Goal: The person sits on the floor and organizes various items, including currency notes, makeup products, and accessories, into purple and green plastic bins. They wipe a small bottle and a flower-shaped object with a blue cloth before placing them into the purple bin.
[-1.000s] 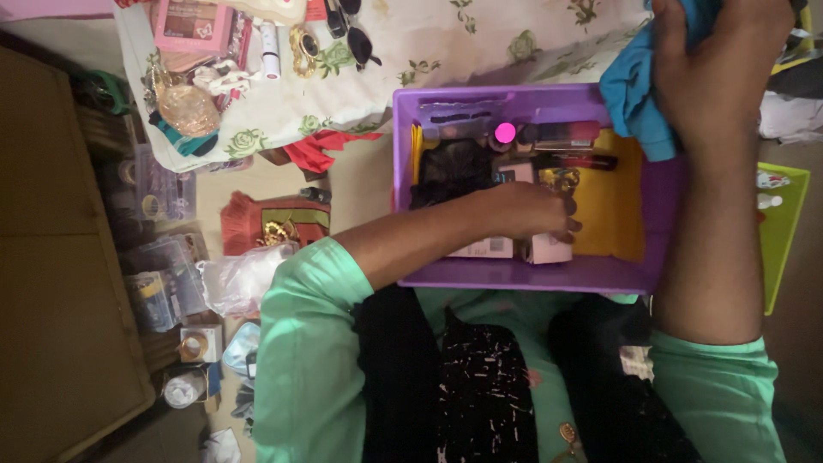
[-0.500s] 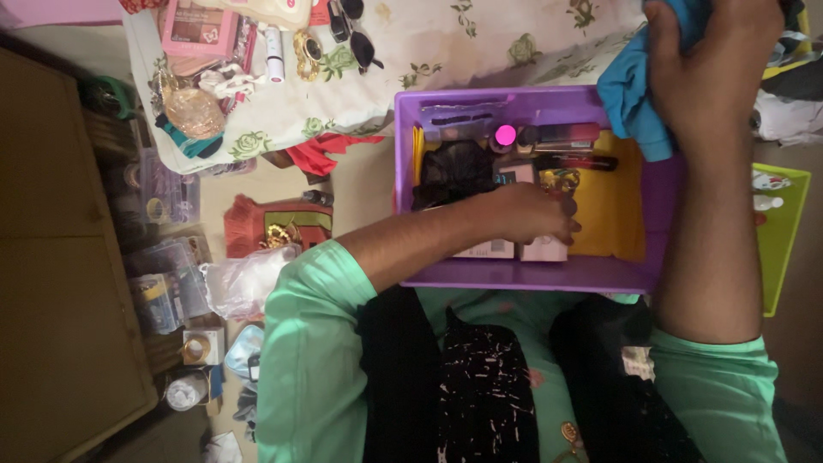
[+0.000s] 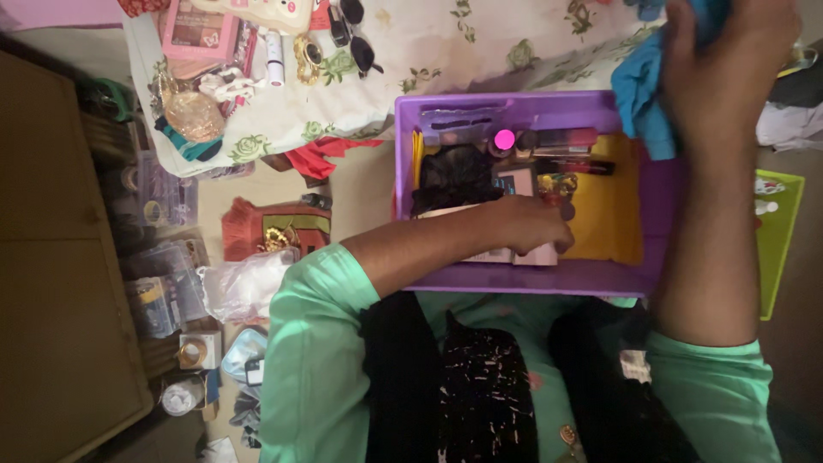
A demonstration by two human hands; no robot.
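Observation:
A purple plastic bin (image 3: 514, 279) with a yellow liner (image 3: 609, 206) sits in front of my lap. It holds a black pouch (image 3: 454, 176), a pink-capped bottle (image 3: 505, 139), lipstick-like tubes and small white boxes. My left hand (image 3: 531, 225) reaches into the bin, fingers curled over a small white box (image 3: 538, 255) at the near wall. Above the bin's far right corner, my right hand (image 3: 729, 77) grips a bunched blue cloth (image 3: 643, 94).
A floral cloth (image 3: 429, 51) behind the bin carries sunglasses (image 3: 356, 39), a pink palette box (image 3: 201, 26) and bangles (image 3: 306, 56). A red cloth (image 3: 321, 154) and clear plastic containers (image 3: 163, 283) lie left. A green tray (image 3: 780, 231) is to the right.
My left hand has stayed on the white boxes, shifting slightly toward the near wall. My right hand has lifted the blue cloth a little higher and to the right.

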